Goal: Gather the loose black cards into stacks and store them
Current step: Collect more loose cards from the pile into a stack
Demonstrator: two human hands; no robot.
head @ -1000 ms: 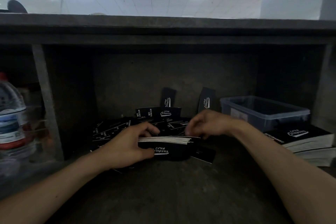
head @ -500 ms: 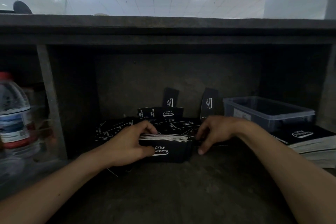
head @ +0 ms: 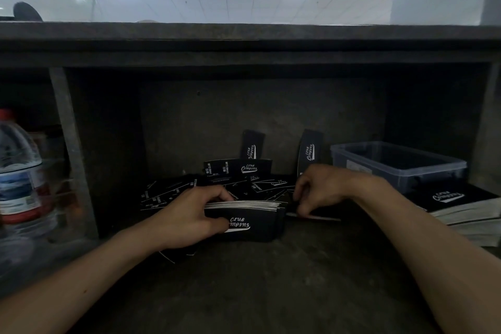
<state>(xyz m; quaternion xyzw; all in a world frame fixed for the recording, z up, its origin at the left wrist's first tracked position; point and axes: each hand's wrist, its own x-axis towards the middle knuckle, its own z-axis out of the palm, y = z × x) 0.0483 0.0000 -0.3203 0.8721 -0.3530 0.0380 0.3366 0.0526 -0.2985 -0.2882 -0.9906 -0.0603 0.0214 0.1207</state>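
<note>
Plastic bin (head: 423,179) right, bottle (head: 19,171) left, cards (head: 173,192) between

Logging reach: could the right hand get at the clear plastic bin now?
Probably yes: the plastic bin sits close beside the right hand, nothing between them, though it seems to pinch a loose card.

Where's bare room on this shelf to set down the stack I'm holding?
The bare shelf floor in front of the stack, toward you, is free. Behind it, loose cards crowd up to the back wall. The bin and piled cards fill the right, and the post closes the left.
</note>
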